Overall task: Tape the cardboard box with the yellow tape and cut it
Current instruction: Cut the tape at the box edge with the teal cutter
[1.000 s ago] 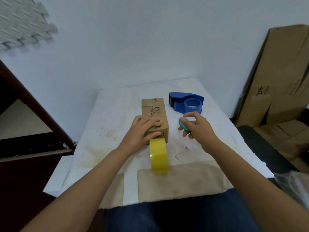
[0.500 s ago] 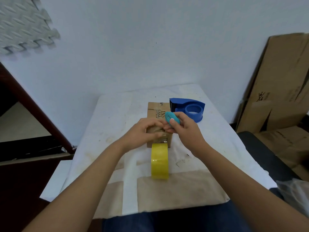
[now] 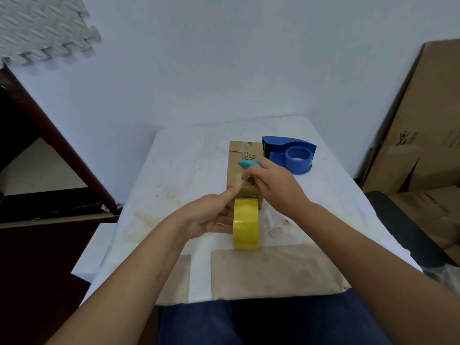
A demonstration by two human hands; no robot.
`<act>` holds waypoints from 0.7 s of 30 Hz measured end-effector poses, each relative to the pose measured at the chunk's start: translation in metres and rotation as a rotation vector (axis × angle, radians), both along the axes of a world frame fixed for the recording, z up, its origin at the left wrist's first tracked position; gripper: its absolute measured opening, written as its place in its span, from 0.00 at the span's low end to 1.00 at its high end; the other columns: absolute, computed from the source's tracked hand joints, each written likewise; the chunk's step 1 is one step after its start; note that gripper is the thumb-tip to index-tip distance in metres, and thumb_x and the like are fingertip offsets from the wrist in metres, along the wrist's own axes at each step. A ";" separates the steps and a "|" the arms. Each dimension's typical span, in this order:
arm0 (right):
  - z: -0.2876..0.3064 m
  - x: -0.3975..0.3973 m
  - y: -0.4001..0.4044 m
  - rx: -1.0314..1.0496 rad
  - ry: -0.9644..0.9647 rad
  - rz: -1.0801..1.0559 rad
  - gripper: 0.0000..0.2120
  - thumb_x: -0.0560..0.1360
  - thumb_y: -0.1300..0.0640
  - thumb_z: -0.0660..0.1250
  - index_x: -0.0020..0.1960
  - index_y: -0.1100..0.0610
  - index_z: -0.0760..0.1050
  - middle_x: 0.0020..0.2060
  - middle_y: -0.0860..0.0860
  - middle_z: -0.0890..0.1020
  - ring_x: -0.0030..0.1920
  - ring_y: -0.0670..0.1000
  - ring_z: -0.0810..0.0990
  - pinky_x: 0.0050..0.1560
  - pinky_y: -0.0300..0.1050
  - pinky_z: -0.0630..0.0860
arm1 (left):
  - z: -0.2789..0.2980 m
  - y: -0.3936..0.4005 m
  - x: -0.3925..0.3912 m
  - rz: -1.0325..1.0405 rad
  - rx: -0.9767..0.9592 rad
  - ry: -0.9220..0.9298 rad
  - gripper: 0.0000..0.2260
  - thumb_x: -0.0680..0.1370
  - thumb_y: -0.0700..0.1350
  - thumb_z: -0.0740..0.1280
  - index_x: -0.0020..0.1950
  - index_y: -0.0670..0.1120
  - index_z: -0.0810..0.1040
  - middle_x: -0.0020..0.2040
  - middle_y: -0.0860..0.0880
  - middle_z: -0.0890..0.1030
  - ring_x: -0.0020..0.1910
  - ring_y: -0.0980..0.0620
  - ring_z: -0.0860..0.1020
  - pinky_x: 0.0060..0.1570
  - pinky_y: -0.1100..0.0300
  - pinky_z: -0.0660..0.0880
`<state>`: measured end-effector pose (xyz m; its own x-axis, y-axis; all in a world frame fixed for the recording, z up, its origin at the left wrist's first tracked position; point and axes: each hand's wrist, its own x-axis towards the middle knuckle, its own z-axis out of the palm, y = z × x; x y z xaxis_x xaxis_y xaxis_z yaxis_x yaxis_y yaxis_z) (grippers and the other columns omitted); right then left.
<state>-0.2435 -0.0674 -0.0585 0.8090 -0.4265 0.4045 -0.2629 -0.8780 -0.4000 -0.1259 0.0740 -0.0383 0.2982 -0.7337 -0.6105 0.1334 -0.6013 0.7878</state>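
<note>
A small cardboard box (image 3: 238,155) lies lengthwise on the white-covered table (image 3: 174,175). A yellow tape roll (image 3: 246,223) stands on edge against the box's near end, with a strip running up onto the box. My left hand (image 3: 211,216) grips the roll's left side, thumb pressed at the box's near top edge. My right hand (image 3: 276,188) hovers over the box top, pinching a small teal cutter (image 3: 249,164) that points left. The hands hide the near half of the box top.
A blue tape dispenser (image 3: 295,155) sits just right of the box's far end. Flattened cardboard (image 3: 423,135) leans on the wall at right. Dark wooden furniture (image 3: 49,185) stands at left. Brown paper patches (image 3: 273,272) cover the table's front edge.
My right hand carried the teal cutter from right of the box to above its top. My left hand slid off the box top down to the side of the tape roll.
</note>
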 end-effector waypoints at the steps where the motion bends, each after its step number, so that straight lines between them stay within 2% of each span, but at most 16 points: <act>1: -0.005 0.000 -0.001 0.011 0.010 0.036 0.09 0.79 0.56 0.61 0.55 0.53 0.77 0.54 0.52 0.78 0.48 0.49 0.74 0.43 0.39 0.69 | -0.001 -0.001 -0.002 -0.026 0.001 0.012 0.26 0.76 0.64 0.64 0.58 0.43 0.81 0.53 0.41 0.86 0.50 0.47 0.85 0.48 0.55 0.82; 3: -0.011 0.000 -0.003 0.057 0.004 0.087 0.10 0.77 0.52 0.65 0.56 0.52 0.76 0.53 0.50 0.77 0.48 0.46 0.70 0.42 0.35 0.65 | -0.003 -0.002 -0.004 -0.047 -0.003 0.051 0.21 0.77 0.60 0.66 0.60 0.45 0.80 0.55 0.43 0.85 0.54 0.46 0.84 0.54 0.52 0.81; 5: -0.012 -0.001 -0.007 0.082 0.014 0.098 0.12 0.75 0.49 0.68 0.57 0.51 0.75 0.55 0.48 0.76 0.48 0.45 0.70 0.41 0.32 0.64 | -0.005 0.000 -0.006 -0.050 -0.012 0.082 0.19 0.78 0.57 0.66 0.60 0.45 0.80 0.55 0.42 0.85 0.55 0.44 0.84 0.57 0.50 0.80; 7: -0.013 0.000 -0.009 0.081 0.031 0.093 0.13 0.74 0.49 0.69 0.57 0.51 0.75 0.56 0.48 0.76 0.49 0.44 0.70 0.42 0.34 0.66 | -0.005 0.003 -0.008 -0.075 -0.013 0.099 0.20 0.78 0.56 0.66 0.61 0.43 0.79 0.56 0.41 0.85 0.56 0.43 0.83 0.58 0.50 0.79; 12: -0.018 0.004 -0.006 0.070 0.031 0.066 0.14 0.74 0.48 0.68 0.57 0.52 0.75 0.58 0.49 0.76 0.51 0.49 0.75 0.45 0.40 0.72 | -0.004 0.006 -0.011 -0.089 -0.010 0.044 0.23 0.79 0.57 0.64 0.61 0.39 0.79 0.54 0.40 0.85 0.50 0.46 0.85 0.51 0.55 0.82; 17: -0.018 0.003 -0.005 0.053 0.031 0.062 0.15 0.75 0.48 0.68 0.59 0.52 0.74 0.58 0.50 0.76 0.51 0.50 0.75 0.47 0.42 0.75 | -0.003 0.008 -0.011 -0.093 0.003 0.044 0.24 0.78 0.58 0.64 0.61 0.39 0.79 0.54 0.40 0.85 0.54 0.44 0.84 0.53 0.54 0.82; 21: -0.020 0.004 -0.005 0.041 0.054 0.054 0.16 0.75 0.47 0.67 0.60 0.51 0.73 0.58 0.51 0.76 0.51 0.50 0.75 0.47 0.44 0.77 | 0.001 0.007 -0.013 -0.103 0.017 0.020 0.24 0.79 0.58 0.64 0.61 0.38 0.79 0.54 0.39 0.85 0.53 0.44 0.84 0.51 0.54 0.82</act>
<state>-0.2392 -0.0725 -0.0788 0.8512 -0.3973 0.3428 -0.2380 -0.8745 -0.4225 -0.1389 0.0813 -0.0375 0.2090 -0.7496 -0.6280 0.0855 -0.6257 0.7754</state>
